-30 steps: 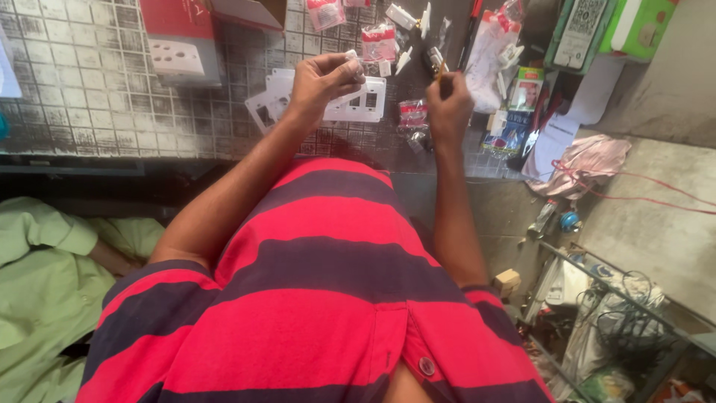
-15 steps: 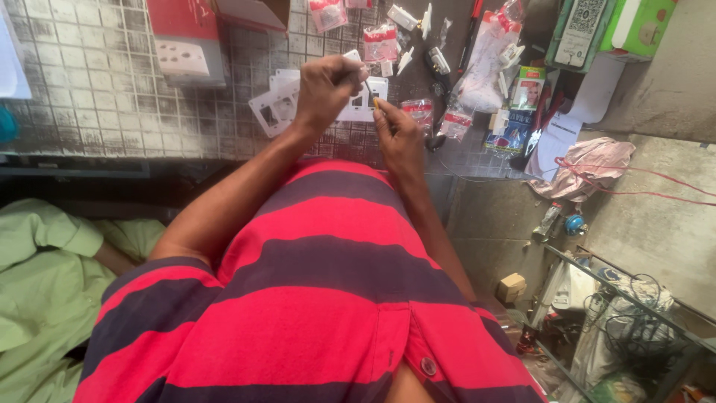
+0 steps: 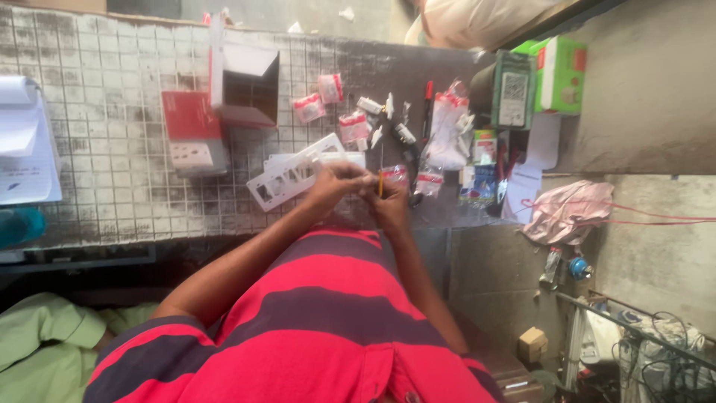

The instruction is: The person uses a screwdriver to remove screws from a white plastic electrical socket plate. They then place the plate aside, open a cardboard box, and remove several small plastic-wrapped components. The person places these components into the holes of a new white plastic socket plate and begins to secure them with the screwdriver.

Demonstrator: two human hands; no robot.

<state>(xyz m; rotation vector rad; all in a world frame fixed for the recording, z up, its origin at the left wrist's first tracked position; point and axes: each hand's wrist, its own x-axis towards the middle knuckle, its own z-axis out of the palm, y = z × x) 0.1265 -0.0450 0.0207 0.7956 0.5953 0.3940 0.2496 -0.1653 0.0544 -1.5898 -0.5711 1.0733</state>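
My left hand (image 3: 335, 183) is closed around a small white part at the near edge of the tiled counter (image 3: 112, 172). Close beside it, almost touching, my right hand (image 3: 393, 205) grips a thin screwdriver (image 3: 380, 177) with a yellow handle, its shaft pointing away from me. A white multi-slot switch plate (image 3: 287, 177) lies just to the left of my left hand. What exactly my left fingers pinch is mostly hidden.
A red box with a white switch on it (image 3: 190, 134), an open carton (image 3: 246, 82), several small red-and-white packets (image 3: 328, 89), green boxes (image 3: 559, 75) and a notebook (image 3: 22, 149) lie on the counter. A pink cloth (image 3: 567, 213) lies at the right.
My right hand left the packets and came to my left hand. Both hands now meet lower, near the counter's front edge.
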